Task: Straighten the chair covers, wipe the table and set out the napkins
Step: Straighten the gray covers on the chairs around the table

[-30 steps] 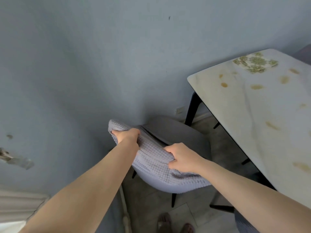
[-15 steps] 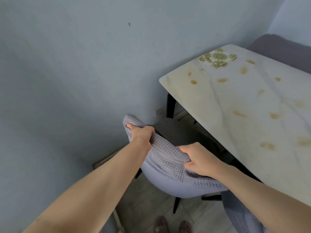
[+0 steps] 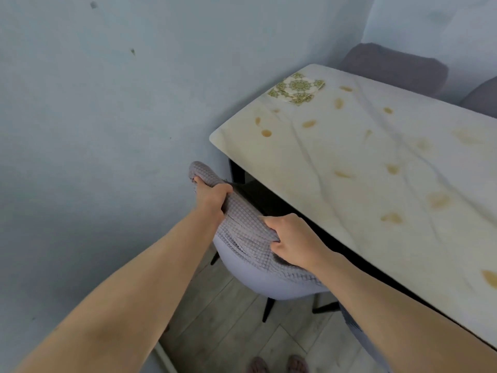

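While both arms reach forward and down, the left hand (image 3: 212, 196) has its fingers curled tight round a bunched fold of the grey waffle-weave chair cover (image 3: 243, 224) at the far left end of the chair's back. The right hand (image 3: 293, 239) grips the same cover nearer and further right, fingers folded into the cloth and thumb pressed against it from below. Between the two hands the cover is gathered into ridges along the top rim of the chair (image 3: 258, 279), whose smooth pale grey shell shows bare beneath the cloth. The chair stands on dark legs on the pale wood-plank floor (image 3: 228, 327), pushed in at the left side of the table, with its dark seat partly under the tabletop.

The white marble-look table (image 3: 357, 162) runs from near right to far centre, its far left corner close to the blue-grey wall (image 3: 107, 130). Yellow-brown stains (image 3: 266, 133) are scattered over its top. A patterned green-and-cream napkin (image 3: 297, 88) lies flat near the table's far end. Beyond that end stands a dark grey upholstered chair back (image 3: 395, 65). At the near edge of the view, the tips of two slippers (image 3: 277, 364) show on the floor.
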`<state>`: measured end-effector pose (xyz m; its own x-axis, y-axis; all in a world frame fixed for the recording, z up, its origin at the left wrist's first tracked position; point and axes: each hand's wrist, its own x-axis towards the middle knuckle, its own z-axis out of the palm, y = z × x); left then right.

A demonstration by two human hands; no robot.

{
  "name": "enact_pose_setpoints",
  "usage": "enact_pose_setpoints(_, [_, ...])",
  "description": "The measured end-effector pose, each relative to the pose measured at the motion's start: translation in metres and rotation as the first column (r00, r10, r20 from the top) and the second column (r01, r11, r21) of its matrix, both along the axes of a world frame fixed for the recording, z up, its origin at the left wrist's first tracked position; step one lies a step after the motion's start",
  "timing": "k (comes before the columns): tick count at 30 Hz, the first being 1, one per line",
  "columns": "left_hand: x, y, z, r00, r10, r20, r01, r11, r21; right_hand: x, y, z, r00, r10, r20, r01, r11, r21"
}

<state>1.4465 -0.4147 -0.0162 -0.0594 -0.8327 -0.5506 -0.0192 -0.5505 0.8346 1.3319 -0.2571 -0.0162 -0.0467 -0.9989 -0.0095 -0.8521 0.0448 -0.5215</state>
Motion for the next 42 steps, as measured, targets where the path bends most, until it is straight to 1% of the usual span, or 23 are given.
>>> enact_pose_setpoints(4, [0.008,-0.025,-0.007,1.000,0.011,-0.006,-0.011,1.000,0.013,0.008,-0.024,-0.002,1.000,-0.002,-0.008,0.002,1.000,-0.007])
enact_pose_setpoints(8, [0.020,-0.037,-0.014,0.999,0.041,-0.024,-0.041,0.999,0.032,0.015,-0.039,-0.003,0.999,0.047,-0.009,-0.047,0.999,-0.002])
enact_pose_setpoints(14, [0.034,-0.038,-0.030,0.993,0.079,-0.092,-0.076,0.996,0.036,0.021,-0.047,-0.011,0.990,0.133,-0.050,-0.130,0.989,0.065])
enact_pose_setpoints(17, [0.031,-0.030,-0.035,0.993,0.068,-0.092,-0.064,0.997,0.047,0.013,-0.043,-0.014,0.983,0.168,-0.068,-0.162,0.983,0.082])
enact_pose_setpoints(19, [0.024,-0.024,-0.036,0.994,0.053,-0.100,-0.051,0.998,0.024,0.002,-0.040,-0.014,0.984,0.165,-0.067,-0.157,0.981,0.111])
enact_pose_setpoints(21, [0.012,-0.017,-0.033,0.996,0.039,-0.078,-0.040,0.999,-0.013,-0.012,-0.037,-0.014,0.986,0.149,-0.078,-0.136,0.979,0.153])
enact_pose_setpoints(24, [-0.003,-0.003,-0.037,0.999,0.033,-0.023,-0.033,0.999,-0.013,-0.032,-0.027,-0.019,0.989,0.129,-0.078,-0.112,0.975,0.192])
enact_pose_setpoints(27, [-0.006,0.009,-0.047,1.000,0.023,0.001,-0.023,1.000,0.011,-0.033,-0.018,-0.027,0.990,0.110,-0.091,-0.087,0.971,0.222])
enact_pose_setpoints(30, [-0.001,0.016,-0.062,1.000,0.014,0.027,-0.015,0.999,0.034,-0.030,-0.010,-0.041,0.990,0.113,-0.088,-0.092,0.972,0.214])
enact_pose_setpoints(33, [0.003,0.022,-0.072,1.000,0.015,-0.004,-0.015,0.997,0.082,-0.029,0.001,-0.051,0.990,0.116,-0.076,-0.098,0.973,0.211])
enact_pose_setpoints(36, [0.006,0.022,-0.076,0.999,-0.040,0.011,0.039,0.995,0.092,-0.030,0.002,-0.056,0.995,0.086,-0.051,-0.074,0.977,0.201])
enact_pose_setpoints(38, [0.011,0.020,-0.078,0.994,-0.084,0.074,0.078,0.994,0.082,-0.031,0.000,-0.058,0.997,0.069,-0.040,-0.059,0.977,0.203])
enact_pose_setpoints(40, [0.015,0.019,-0.074,0.985,-0.120,0.124,0.111,0.991,0.073,-0.031,-0.001,-0.062,0.997,0.058,-0.057,-0.045,0.977,0.210])
enact_pose_setpoints(42, [0.021,0.015,-0.068,0.977,-0.152,0.147,0.137,0.985,0.104,-0.031,-0.001,-0.062,0.993,0.047,-0.111,-0.023,0.976,0.215])
